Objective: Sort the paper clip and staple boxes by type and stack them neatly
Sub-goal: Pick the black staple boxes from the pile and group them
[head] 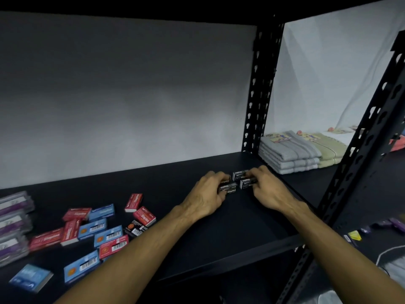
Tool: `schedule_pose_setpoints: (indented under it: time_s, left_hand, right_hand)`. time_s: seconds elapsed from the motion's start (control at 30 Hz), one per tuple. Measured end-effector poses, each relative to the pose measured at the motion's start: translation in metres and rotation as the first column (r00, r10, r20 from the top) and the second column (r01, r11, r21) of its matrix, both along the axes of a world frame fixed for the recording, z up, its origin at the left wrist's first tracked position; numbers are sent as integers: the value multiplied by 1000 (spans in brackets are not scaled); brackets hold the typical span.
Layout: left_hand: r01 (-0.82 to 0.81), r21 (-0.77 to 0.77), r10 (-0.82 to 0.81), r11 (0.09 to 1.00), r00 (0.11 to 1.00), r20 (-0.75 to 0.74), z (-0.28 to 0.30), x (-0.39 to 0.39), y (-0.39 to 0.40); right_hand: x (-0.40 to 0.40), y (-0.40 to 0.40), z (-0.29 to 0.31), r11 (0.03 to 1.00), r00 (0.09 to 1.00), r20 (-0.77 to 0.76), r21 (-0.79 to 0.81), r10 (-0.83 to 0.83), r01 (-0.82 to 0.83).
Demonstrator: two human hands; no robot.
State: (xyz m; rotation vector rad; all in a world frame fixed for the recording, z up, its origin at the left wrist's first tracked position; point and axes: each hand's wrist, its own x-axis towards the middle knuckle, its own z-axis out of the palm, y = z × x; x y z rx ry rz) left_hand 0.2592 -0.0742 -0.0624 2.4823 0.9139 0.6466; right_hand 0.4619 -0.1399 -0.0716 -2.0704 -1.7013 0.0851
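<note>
Black staple boxes under both hands, right part of the black metal shelf (219,227).

We record a cluster of small black cardboard staple boxes (237,183) lying flat and touching one another. Our left hand (206,198) curls its fingers (220,175) round the left boxes; our right hand (268,189) pinches the right boxes with bent fingers (255,172). Well apart, at the shelf's left front, we list loose red staple boxes (75,213) mixed with blue boxes (108,235), some label-up, some barcode-up, plus one black box (135,230) among them. Purple-labelled clear packs (13,224) are stacked at the far left. Folded grey towels (289,154) sit in the next bay.
</note>
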Motion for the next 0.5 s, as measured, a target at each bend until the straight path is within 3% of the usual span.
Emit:
schedule_pose_setpoints:
  time_s: [0.17,0.27,0.5]
  left_hand:
    - [15,-9,-15,1000,1000,-7,7,-29,-5]
    - [21,10,-20,1000,999,-40,15,-53,-7]
    - [-62,4,62,998,997,-54,26,-130,-2]
  right_hand:
    - [-13,-3,6,979,996,25,186,-89,83]
    - [-29,-2,16,962,998,25,268,-61,53]
    - [-86,7,24,971,990,82,200,114,-129]
